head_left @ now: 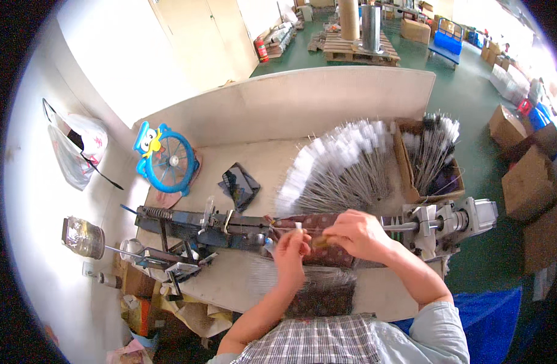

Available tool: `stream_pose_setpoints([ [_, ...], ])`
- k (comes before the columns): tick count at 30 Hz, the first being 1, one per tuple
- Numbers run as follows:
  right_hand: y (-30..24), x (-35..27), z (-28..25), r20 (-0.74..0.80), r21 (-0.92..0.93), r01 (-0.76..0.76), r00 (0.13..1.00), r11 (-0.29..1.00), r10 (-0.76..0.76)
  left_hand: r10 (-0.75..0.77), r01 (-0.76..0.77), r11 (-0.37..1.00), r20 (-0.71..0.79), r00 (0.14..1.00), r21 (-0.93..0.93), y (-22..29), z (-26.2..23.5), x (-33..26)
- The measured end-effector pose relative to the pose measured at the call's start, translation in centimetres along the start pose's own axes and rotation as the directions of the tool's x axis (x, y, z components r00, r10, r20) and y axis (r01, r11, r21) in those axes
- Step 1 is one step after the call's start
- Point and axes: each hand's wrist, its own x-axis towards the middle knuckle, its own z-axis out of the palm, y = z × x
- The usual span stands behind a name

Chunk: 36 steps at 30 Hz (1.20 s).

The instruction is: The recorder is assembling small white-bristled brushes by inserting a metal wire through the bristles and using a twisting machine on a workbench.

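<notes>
My left hand (290,249) is closed in a pinch, with a small white piece (299,225) showing at its fingertips. Beside it, my right hand (360,235) has its fingers pressed together around a small yellowish-brown thing (319,242), too blurred to name. Both hands are above a dark patterned cloth (333,257) at the middle of a long bench machine (245,227). Many thin wire-stemmed brushes (351,164) with white ends lie fanned out beyond the hands. Thin wires (278,276) lie on the near side, partly hidden by my left forearm.
A cardboard box (406,164) with more wire stems stands at the back right. The machine's metal end block (436,224) is at the right. A blue fan (169,161) and a dark folded packet (239,185) sit at the left. A raised panel (290,97) closes the table's far side.
</notes>
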Motion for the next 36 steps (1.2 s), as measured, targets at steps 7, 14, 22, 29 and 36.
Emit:
stream_pose_setpoints([
  [7, -0.4, 4.8, 4.7, -0.162, -0.280, -0.005, 0.986, 0.960, -0.042, -0.144, 0.123, 0.975, -0.103, 0.984, -0.188, 1.9, -0.6, 0.1],
  [14, -1.4, 5.5, 5.0, 0.001, -0.093, -0.057, 0.998, 0.994, 0.057, -0.083, 0.078, 0.985, -0.025, 0.996, -0.155, 1.8, -1.8, 0.1],
  [22, -1.0, 5.6, 5.3, 0.109, 0.051, -0.271, 0.958, 0.961, 0.264, -0.254, 0.261, 0.962, 0.096, 0.963, -0.075, 3.7, -1.5, -0.1],
  [29, -4.0, 5.0, 6.7, -0.128, -0.237, -0.090, 0.990, 0.967, 0.061, -0.253, 0.231, 0.906, -0.016, 0.967, -0.354, 2.2, -1.7, 0.6],
  [36, -3.1, 4.1, 7.1, -0.253, -0.286, -0.077, 0.968, 0.955, 0.002, -0.150, 0.130, 0.889, -0.010, 0.989, -0.440, 2.3, -0.8, 0.3],
])
